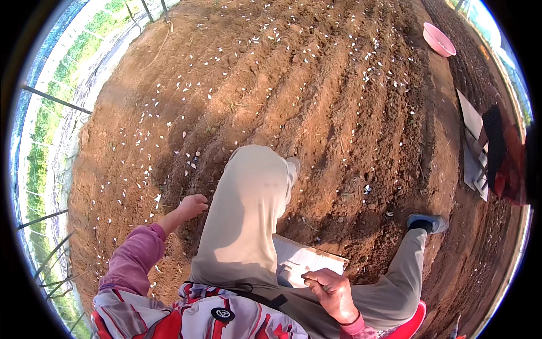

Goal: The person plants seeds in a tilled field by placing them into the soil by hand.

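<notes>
My left hand (192,206) hangs over the tilled soil beside my raised knee, its fingers curled. Whether anything sits inside them is hidden. Above my lap, my right hand (332,293) has its thumb and fingers drawn together. A small pale spot shows at the fingers, too small to identify. Just beyond that hand lies a flat white-topped board (311,257) between my legs, partly covered by my thigh. Small white pieces that look like garlic cloves (190,163) are scattered over the furrowed soil (262,101), several of them close to my left hand.
A pink plastic basin (440,40) stands at the upper right. Another person (504,148) is at the right edge, next to pale flat boards (470,112). Part of a red object (417,320) shows under my right leg. Metal poles (57,99) and mesh border the left side.
</notes>
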A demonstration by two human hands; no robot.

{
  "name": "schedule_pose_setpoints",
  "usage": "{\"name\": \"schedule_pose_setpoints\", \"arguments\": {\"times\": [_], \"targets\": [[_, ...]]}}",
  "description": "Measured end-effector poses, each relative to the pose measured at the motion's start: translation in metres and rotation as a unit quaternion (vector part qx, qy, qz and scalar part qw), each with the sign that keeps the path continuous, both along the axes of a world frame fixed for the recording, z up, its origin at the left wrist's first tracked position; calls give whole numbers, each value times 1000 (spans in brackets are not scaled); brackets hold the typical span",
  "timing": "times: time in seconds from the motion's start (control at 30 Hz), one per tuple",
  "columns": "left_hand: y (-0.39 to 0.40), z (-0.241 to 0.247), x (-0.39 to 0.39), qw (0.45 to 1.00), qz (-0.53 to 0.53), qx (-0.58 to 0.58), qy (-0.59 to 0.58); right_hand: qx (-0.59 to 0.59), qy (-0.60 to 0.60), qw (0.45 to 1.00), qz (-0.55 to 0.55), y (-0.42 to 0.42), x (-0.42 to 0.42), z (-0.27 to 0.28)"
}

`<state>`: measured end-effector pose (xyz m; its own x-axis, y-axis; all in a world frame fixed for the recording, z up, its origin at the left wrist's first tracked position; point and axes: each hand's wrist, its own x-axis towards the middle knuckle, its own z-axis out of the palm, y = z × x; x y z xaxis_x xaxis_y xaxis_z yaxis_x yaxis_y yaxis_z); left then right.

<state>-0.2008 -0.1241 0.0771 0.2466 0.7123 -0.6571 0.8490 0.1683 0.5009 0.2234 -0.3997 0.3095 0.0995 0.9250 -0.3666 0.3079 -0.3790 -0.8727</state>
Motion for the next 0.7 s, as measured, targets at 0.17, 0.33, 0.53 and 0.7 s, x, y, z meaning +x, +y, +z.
{"name": "schedule_pose_setpoints", "arguments": {"times": [0.17, 0.33, 0.53, 0.7], "targets": [[124, -5, 142, 973, -193, 108, 62, 42, -65, 996, 37, 25, 54, -14], [228, -11, 274, 917, -323, 205, 108, -31, -93, 995, 10, 55, 95, -50], [301, -45, 364, 877, -358, 312, 74, -86, -82, 993, 9, 49, 96, -88], [284, -78, 381, 901, -291, 322, 3, -163, -40, 986, -11, 37, 100, -116]]}}
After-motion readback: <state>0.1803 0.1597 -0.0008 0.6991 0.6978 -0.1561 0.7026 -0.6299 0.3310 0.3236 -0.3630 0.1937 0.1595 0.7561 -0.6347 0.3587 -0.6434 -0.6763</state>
